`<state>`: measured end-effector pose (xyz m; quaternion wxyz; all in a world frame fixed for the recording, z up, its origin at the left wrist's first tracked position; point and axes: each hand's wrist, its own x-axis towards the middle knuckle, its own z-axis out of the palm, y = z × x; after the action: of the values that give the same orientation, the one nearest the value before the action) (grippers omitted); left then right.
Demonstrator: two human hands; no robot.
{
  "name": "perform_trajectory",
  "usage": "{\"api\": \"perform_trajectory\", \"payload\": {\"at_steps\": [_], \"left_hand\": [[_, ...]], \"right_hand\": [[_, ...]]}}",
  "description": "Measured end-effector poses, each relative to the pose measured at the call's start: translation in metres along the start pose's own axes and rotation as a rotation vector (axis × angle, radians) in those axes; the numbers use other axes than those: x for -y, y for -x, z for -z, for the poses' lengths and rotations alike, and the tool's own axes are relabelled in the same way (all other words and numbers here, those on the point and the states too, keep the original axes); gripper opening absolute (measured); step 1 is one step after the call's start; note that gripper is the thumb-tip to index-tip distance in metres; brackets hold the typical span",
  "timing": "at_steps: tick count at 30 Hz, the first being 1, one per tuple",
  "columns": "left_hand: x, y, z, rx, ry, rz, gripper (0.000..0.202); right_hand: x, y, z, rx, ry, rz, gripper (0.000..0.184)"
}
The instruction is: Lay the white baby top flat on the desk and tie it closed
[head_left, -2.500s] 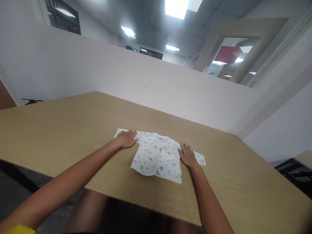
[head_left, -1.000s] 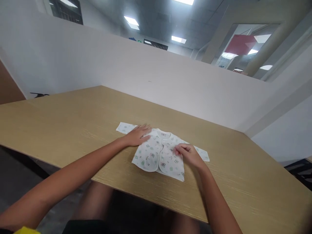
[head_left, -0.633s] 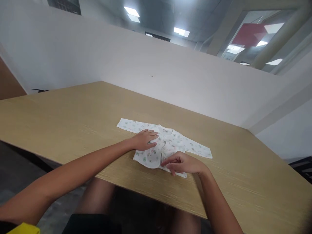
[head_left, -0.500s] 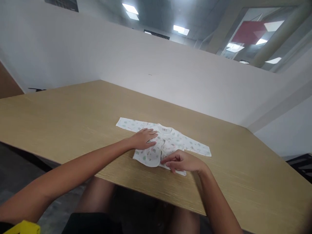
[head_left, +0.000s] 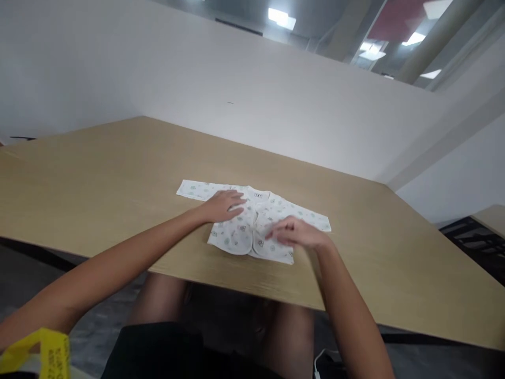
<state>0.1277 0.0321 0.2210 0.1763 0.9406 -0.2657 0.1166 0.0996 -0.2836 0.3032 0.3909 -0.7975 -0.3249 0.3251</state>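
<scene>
White partition walls (head_left: 244, 100) close off the far side of your tan wooden table (head_left: 118, 173), and the small printed baby shirt (head_left: 252, 221) lies flat near its front edge with both sleeves spread out sideways. Your left hand (head_left: 223, 206) rests flat, fingers extended, on the shirt's left shoulder area. Your right hand (head_left: 298, 235) sits over the shirt's right front panel, blurred, fingers loosely curled; you cannot tell whether it pinches fabric.

A light wood counter (head_left: 118, 173) in front of you.
On it lies one small white printed baby shirt (head_left: 252, 223), spread flat with sleeves out, near your edge.
</scene>
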Motion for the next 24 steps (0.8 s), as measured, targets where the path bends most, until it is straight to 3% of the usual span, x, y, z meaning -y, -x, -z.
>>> {"api": "perform_trajectory", "payload": {"at_steps": [2,4,6,11,17,21,24], "left_hand": [[0.011,0.000,0.003,-0.035,0.001,0.060,0.065],[0.024,0.000,0.006,-0.057,-0.007,0.150,0.066],[0.038,-0.001,0.009,-0.063,-0.024,0.240,0.066],[0.059,-0.002,0.010,-0.047,-0.112,0.374,0.067],[0.067,0.002,0.015,0.141,-0.153,0.498,0.081],[0.079,0.008,0.023,0.205,-0.152,0.520,0.085],[0.081,0.009,0.024,0.165,-0.176,0.521,0.085]], "right_hand": [[-0.018,0.004,0.019,-0.448,-0.071,0.104,0.053],[-0.041,0.006,0.036,-0.846,0.064,0.108,0.047],[-0.063,0.003,0.047,-0.998,0.327,0.023,0.052],[-0.088,-0.015,0.048,-0.797,0.739,-0.270,0.069],[-0.088,-0.009,0.054,-0.699,0.825,-0.618,0.083],[-0.100,0.010,0.070,-0.761,0.826,-0.800,0.082],[-0.102,0.011,0.071,-0.856,0.849,-0.735,0.081]]}}
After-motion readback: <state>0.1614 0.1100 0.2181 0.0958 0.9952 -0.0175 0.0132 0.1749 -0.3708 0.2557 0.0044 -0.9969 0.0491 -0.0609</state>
